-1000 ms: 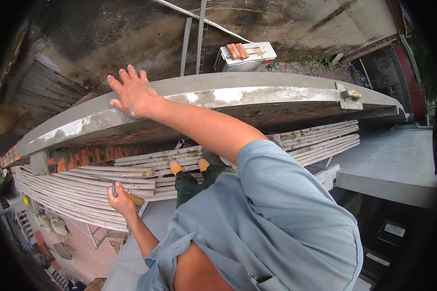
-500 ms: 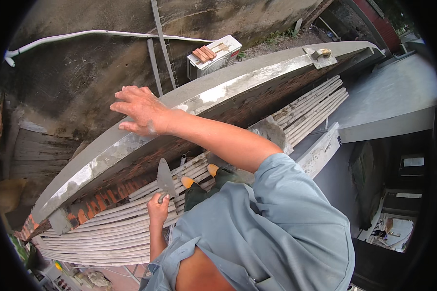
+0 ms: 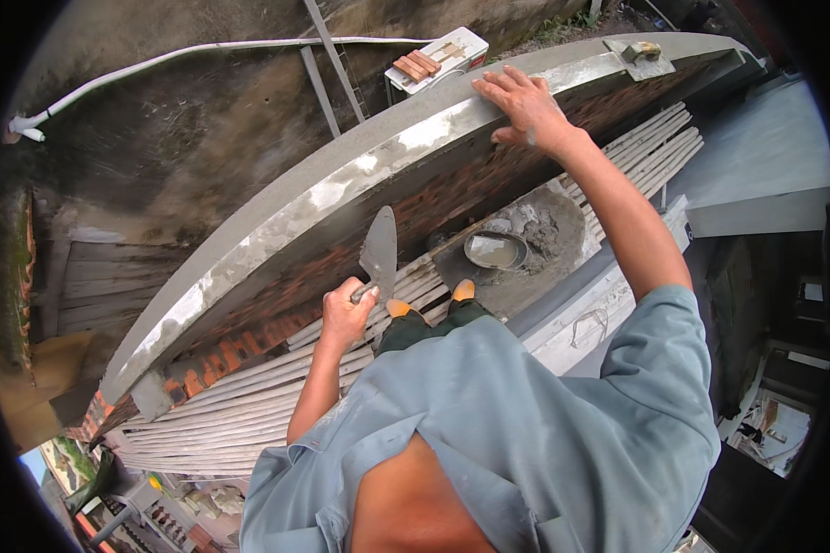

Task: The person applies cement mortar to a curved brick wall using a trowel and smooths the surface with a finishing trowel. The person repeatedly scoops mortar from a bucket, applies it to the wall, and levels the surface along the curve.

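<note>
In my left hand (image 3: 344,315) is the handle of a pointed trowel (image 3: 379,247). Its grey blade stands up in front of my shoes, apart from the wall. My right hand (image 3: 527,112) is stretched out over the front edge of a long curved cement ledge (image 3: 277,229), its fingers spread and seemingly resting there. Patches of white and wet grey mark the ledge's rim. Farther right on the ledge lies a plastering float (image 3: 642,57) with a block-like handle.
I stand on a platform of bamboo poles (image 3: 226,419). A board with wet mortar (image 3: 561,221) and a round bowl (image 3: 495,250) lies right of my shoes. Beyond the ledge, brick pieces (image 3: 417,64) rest on a white air-conditioner unit (image 3: 461,48), near a metal ladder (image 3: 335,60).
My right hand has travelled right along the ledge, toward the float. My left hand still holds the trowel, now tilted more upright. The view has shifted, and the mortar board and bowl are uncovered.
</note>
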